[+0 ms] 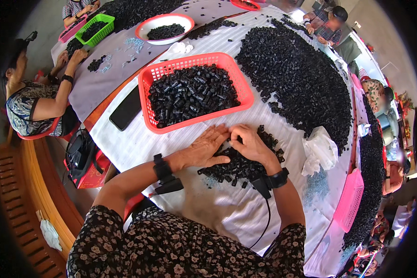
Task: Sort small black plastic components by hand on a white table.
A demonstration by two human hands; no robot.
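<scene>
Right in front of me is a loose pile of small black plastic parts (238, 169) on a white cloth. My left hand (203, 148) lies at the pile's left side, with its fingers stretched out and its thumb apart. Close to those fingertips, my right hand (254, 147) has its fingers curled in a pinch above the pile. Whatever it may grip is hidden. Just beyond both hands, a red plastic basket (197, 124) holds many similar black parts. Each wrist wears a black band with a small device; a cable runs from the right one.
A black phone (126, 109) lies left of the basket. To the right are a crumpled white plastic bag (320, 150), thin light-blue scraps (317, 187) and a pink basket (349, 201). A large heap of black parts (292, 83) spreads behind. Other people sit around the tables.
</scene>
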